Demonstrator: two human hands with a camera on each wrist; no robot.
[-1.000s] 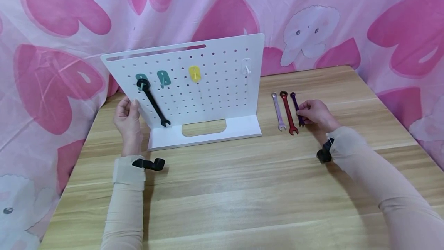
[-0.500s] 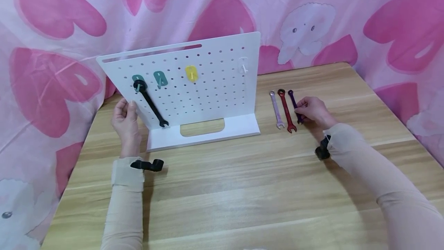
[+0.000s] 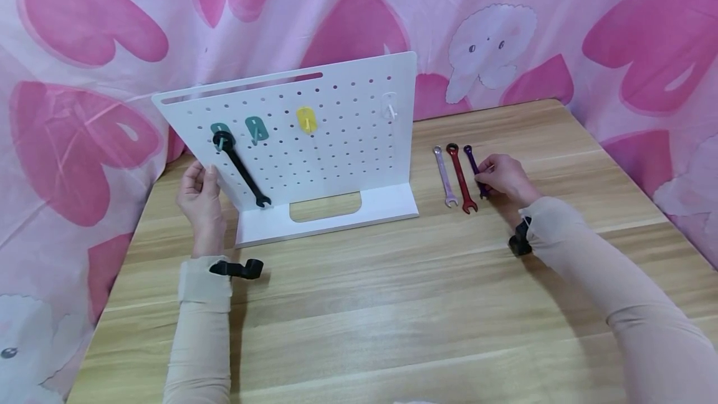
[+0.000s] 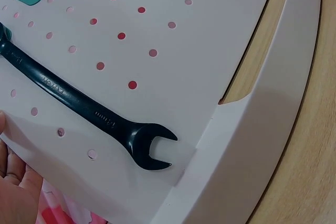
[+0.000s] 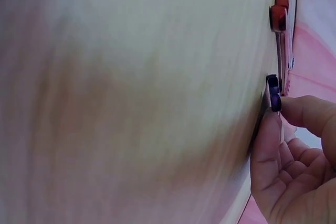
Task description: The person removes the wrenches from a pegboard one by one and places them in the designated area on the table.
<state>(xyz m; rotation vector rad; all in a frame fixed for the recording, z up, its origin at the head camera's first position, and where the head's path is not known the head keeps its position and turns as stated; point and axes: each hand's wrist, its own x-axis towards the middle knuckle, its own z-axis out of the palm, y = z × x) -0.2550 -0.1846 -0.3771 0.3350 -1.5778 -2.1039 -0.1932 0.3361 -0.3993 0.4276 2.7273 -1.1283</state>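
A white pegboard (image 3: 336,136) stands upright on the wooden table (image 3: 392,304). From its leftmost teal hook (image 3: 219,131) hangs a black wrench (image 3: 240,170), open end down; the left wrist view shows this black wrench (image 4: 100,119) up close. My left hand (image 3: 201,187) grips the board's left edge, thumb on the front. To the right of the board lie a pale lilac wrench (image 3: 442,174), a red wrench (image 3: 461,176) and a purple wrench (image 3: 473,166), side by side. My right hand (image 3: 493,174) pinches the purple wrench (image 5: 273,93) near its lower end, against the table.
The board carries a second teal hook (image 3: 257,128), a yellow hook (image 3: 306,119) and a clear hook (image 3: 389,106), all bare. A pink heart-print curtain (image 3: 505,30) hangs close behind the table. Bare tabletop lies in front of the board.
Only the head view has drifted slightly. Both hands, the board and the wrenches keep their places.
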